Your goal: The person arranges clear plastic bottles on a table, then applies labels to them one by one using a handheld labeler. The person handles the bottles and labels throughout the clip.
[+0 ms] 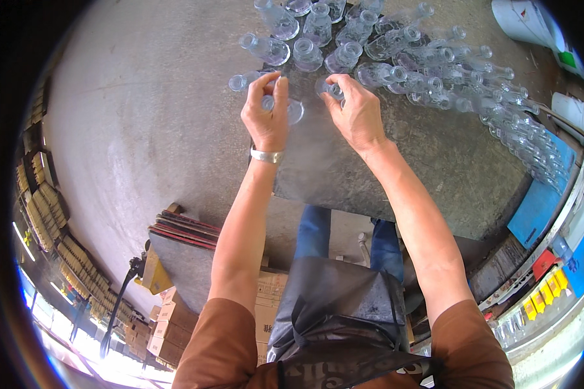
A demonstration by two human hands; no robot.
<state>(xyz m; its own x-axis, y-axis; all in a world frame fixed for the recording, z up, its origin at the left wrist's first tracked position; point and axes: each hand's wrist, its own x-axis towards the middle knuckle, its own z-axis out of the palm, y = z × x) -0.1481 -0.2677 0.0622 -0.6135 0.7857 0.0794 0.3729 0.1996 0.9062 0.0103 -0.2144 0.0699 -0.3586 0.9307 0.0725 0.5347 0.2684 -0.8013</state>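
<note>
My left hand [265,120], with a silver band at the wrist, has its fingers curled round a clear glass bottle [296,111], whose base shows beside the thumb. Just beyond those fingers another bottle's mouth [238,82] sticks out, partly hidden by the hand. To the right, my right hand [360,115] pinches the upper part of a second clear bottle [322,87] between thumb and fingers; its lower part is hard to make out. Several more glass bottles [307,54] stand close together on the dark table [331,155] just past both hands.
Rows of bottles [525,123] curve along the right side to a blue panel [542,207]. White buckets [525,24] stand at the far right. Low on the left are stacked boards [185,230], a yellow pallet jack [152,275] and cardboard boxes [172,324].
</note>
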